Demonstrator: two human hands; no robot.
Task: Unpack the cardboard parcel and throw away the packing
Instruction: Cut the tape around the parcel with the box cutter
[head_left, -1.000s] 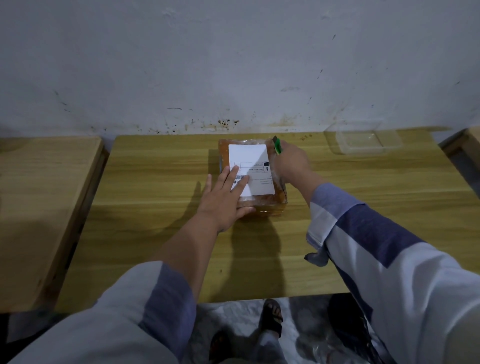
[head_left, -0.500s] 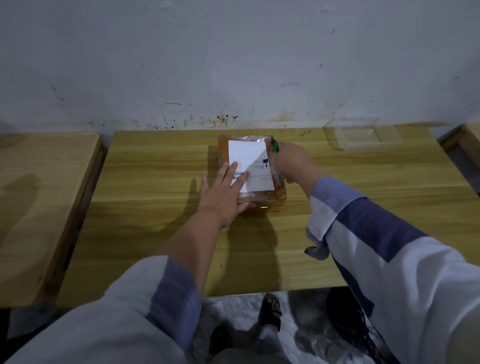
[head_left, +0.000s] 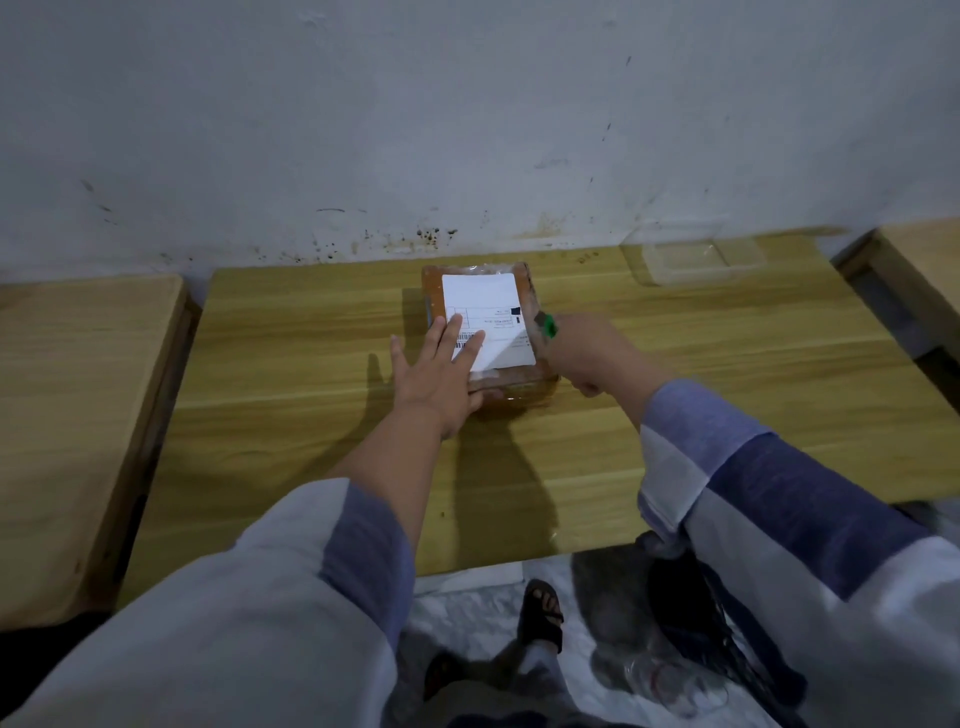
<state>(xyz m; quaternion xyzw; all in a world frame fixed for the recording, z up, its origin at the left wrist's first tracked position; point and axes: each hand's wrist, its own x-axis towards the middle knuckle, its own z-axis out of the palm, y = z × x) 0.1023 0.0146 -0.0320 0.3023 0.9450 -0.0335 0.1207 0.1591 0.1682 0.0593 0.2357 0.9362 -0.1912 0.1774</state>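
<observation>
**One parcel held flat on the middle bench, a cutter at its right edge**

Three wooden surfaces are counted: one bench (head_left: 291, 415) in the middle carrying the things, and one more on each side of it, seen only in part. All are set against a stained white wall (head_left: 467, 130).

One cardboard parcel (head_left: 530, 379) is seen, wrapped in clear film, lying flat on the bench near the far edge, about midway between the far corners. One white shipping label (head_left: 480, 299) is stuck on its top face and covers most of it.

One clear plastic container (head_left: 696, 260) is set near the far right corner of the bench, well apart from the parcel.

Two hands are counted. The left hand (head_left: 436, 374) is laid flat on the near left part of the parcel, fingers straight and spread, the fingertips resting on the label; nothing is gripped. The right hand (head_left: 587, 353) is placed at the parcel's right edge, its grip clamped round one cutter (head_left: 546, 325) with a green body. Only the cutter's tip is shown above the fist, just at the right side of the parcel's top; whether the tip touches the film cannot be told.

Below the near edge of the bench, one sandalled foot (head_left: 543, 613) is seen on a pale floor covering.
</observation>
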